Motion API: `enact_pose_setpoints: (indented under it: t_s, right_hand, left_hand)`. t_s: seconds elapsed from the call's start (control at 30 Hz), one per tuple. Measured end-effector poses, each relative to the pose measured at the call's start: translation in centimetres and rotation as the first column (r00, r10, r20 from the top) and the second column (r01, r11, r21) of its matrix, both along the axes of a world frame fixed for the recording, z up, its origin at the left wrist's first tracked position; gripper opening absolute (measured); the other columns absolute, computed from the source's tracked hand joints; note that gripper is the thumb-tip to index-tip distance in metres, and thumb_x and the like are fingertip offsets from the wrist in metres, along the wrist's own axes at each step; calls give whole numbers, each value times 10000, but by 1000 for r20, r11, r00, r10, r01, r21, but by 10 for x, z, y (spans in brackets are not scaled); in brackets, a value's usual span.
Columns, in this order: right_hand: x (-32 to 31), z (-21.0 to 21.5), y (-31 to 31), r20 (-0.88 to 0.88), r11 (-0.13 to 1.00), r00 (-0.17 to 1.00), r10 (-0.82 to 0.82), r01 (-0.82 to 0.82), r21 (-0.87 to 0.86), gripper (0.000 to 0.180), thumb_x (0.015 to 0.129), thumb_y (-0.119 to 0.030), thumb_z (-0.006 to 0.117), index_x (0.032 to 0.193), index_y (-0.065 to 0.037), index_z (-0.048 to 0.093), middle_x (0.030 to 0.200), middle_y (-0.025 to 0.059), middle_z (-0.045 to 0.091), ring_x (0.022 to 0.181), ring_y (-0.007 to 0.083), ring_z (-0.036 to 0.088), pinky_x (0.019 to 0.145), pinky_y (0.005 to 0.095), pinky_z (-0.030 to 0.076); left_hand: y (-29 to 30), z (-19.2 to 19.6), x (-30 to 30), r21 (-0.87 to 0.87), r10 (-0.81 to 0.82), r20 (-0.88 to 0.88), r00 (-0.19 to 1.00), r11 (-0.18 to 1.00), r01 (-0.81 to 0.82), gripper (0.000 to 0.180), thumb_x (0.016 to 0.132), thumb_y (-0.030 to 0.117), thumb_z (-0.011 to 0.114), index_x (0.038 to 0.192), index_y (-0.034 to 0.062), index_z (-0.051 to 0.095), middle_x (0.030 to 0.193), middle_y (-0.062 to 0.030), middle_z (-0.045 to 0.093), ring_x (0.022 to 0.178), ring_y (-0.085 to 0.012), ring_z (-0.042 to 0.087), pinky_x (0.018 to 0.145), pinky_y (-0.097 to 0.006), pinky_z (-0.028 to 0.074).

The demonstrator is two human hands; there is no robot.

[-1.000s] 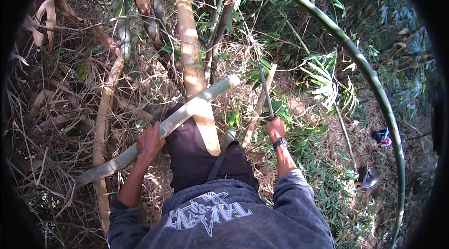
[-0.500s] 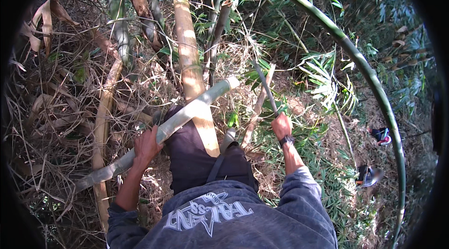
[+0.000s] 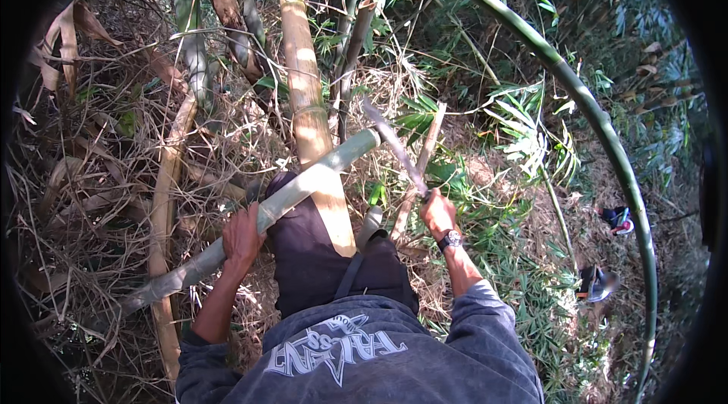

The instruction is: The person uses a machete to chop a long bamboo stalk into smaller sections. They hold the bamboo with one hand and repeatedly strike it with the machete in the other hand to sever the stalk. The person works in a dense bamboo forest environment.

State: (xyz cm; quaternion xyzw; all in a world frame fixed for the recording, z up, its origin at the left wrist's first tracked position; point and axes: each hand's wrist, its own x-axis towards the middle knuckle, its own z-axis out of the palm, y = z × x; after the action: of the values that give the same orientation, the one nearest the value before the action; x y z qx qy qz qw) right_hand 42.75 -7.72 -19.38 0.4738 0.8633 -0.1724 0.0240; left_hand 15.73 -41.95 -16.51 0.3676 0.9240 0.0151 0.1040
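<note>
A cut bamboo pole [image 3: 307,182] slants from the lower left up to the middle, crossing over my thigh and a thick yellowish bamboo stem. My left hand [image 3: 243,237] is wrapped round it near its middle. In my right hand [image 3: 438,214], which wears a wristwatch, is the handle of a machete [image 3: 402,152]. The long blade points up and to the left, beside the pole's upper cut end; whether it touches the pole I cannot tell.
The thick bamboo stem [image 3: 302,62] runs up from between my legs. A long green bamboo [image 3: 584,93] arches along the right. Dry twigs [image 3: 98,214] tangle at the left. Two people [image 3: 595,284] are on the slope at the far right.
My right hand has swung the machete leftward, bringing its blade from right of the pole's end to right beside it. The left hand and pole have barely moved.
</note>
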Motion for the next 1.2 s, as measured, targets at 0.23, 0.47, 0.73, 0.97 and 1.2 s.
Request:
enact_pose_setpoints:
  t_s: [0.23,0.47,0.73,0.97,1.2]
  right_hand:
    - [-4,-23,0,123,970,967,224,-234,73,254,848,-235,543,975,-15,548,841,213,649,802,366,662,680,453,533]
    - [0,7,2,67,993,991,117,-118,19,214,850,-221,518,953,-36,544,789,177,671,728,343,673,646,471,535]
    - [5,-30,21,14,992,999,38,-39,119,192,789,-168,556,888,-4,546,752,241,643,692,379,653,629,451,525]
    - [-2,8,3,126,985,978,165,-170,24,244,857,-231,501,962,-14,537,831,226,658,771,373,664,674,449,534]
    - [-6,-29,8,148,912,917,370,-389,130,236,828,-203,522,992,-35,530,739,194,653,704,356,662,646,462,528]
  left_hand:
    - [6,-3,-2,76,-1,-65,998,997,6,713,621,144,823,1243,119,475,947,-128,575,886,-315,597,778,-407,480]
    - [4,-17,3,76,55,-153,987,996,-44,714,631,163,822,1258,127,482,979,-121,561,923,-300,583,816,-412,458]
    - [8,-15,-1,91,51,-106,993,995,-41,690,643,233,798,1241,89,486,997,-136,554,954,-312,569,844,-414,434]
    - [-7,-17,-32,35,-16,238,971,999,7,613,645,237,756,1147,36,466,1046,-186,526,990,-369,572,844,-476,453]
    - [4,1,-30,-45,-15,225,974,999,26,622,622,213,792,1103,50,434,1087,-166,499,938,-398,600,797,-504,493]
